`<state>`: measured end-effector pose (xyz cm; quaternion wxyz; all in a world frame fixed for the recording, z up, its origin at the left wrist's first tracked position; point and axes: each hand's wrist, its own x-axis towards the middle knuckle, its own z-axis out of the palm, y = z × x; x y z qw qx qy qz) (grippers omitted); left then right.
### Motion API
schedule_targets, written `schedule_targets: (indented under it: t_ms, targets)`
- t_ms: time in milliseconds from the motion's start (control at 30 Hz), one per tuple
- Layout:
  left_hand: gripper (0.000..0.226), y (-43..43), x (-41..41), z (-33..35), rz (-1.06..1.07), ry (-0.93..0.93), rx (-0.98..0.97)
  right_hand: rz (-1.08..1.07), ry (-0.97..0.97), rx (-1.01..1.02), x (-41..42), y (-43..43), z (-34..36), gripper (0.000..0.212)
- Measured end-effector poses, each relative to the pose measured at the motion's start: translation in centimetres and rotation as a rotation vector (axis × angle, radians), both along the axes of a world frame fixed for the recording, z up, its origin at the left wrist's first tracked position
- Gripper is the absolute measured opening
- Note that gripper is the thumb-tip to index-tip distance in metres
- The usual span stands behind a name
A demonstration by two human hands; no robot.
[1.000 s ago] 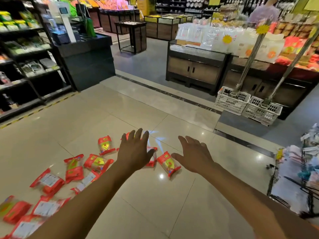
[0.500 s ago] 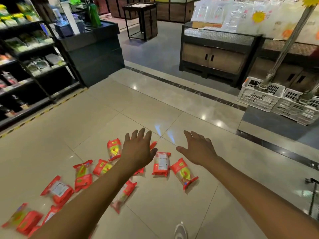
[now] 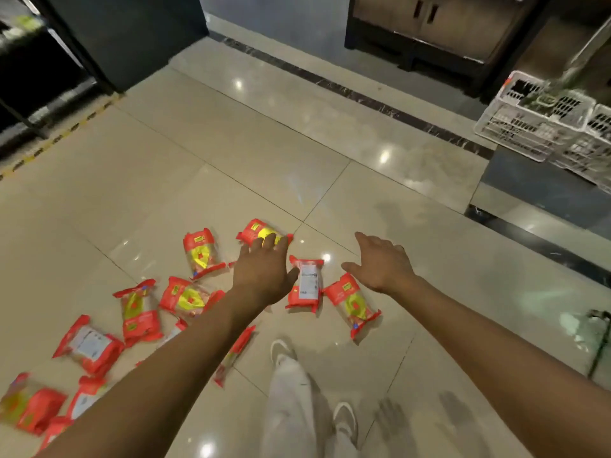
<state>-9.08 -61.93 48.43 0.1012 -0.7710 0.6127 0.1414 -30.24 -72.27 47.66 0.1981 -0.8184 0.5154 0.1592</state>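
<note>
Reaching toward the spill, I judge the pickup barely begun: all the red packets [image 3: 200, 252] lie on the floor [image 3: 231, 143], none held. My left hand [image 3: 261, 272] and right hand [image 3: 380, 266] hover with fingers spread and empty. Between them the label-up packet [image 3: 307, 285] lies flat, its long axis pointing away from me.

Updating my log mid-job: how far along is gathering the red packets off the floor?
Done: nothing visible; no packet is held or gathered. In hand: the left hand and right hand are both open, reaching down either side of the white-label packet; whether either touches a packet is unclear. Left: all the red packets, which lie scattered on the tiled floor.
</note>
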Motion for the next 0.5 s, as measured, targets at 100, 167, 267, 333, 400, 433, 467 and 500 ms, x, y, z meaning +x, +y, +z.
schedule_targets:
  t_ms: [100, 167, 267, 333, 400, 433, 467, 500]
  targets:
    - [0.077, -3.8, 2.5, -5.1, -0.023, 0.074, 0.065, -0.054, 0.055, 0.053, 1.7, -2.9, -4.2, 0.080]
    - [0.073, -6.1, 4.1, -9.0, -0.040, 0.088, 0.096, -0.070, 0.098, 0.079, 2.6, -4.6, -7.7, 0.080]
    - [0.077, -8.9, 5.6, -15.7, -0.040, 0.114, 0.187, -0.060, 0.177, 0.117, 3.1, -7.2, -13.6, 0.082]
    - [0.075, -10.2, 6.2, -20.5, -0.033, 0.145, 0.226, -0.077, 0.210, 0.154, 3.0, -8.7, -18.0, 0.083]
    - [0.073, -11.1, 6.6, -25.5, -0.023, 0.170, 0.264, -0.113, 0.216, 0.198, 2.8, -10.1, -22.7, 0.083]
    - [0.072, -11.5, 6.6, -28.1, -0.022, 0.176, 0.285, -0.123, 0.216, 0.221, 2.6, -10.8, -25.2, 0.083]
    - [0.071, -11.8, 6.7, -30.7, -0.024, 0.181, 0.309, -0.134, 0.212, 0.247, 2.5, -11.2, -27.9, 0.084]
    - [0.070, -12.3, 6.7, -33.5, -0.029, 0.187, 0.330, -0.152, 0.202, 0.270, 2.2, -11.5, -30.5, 0.084]
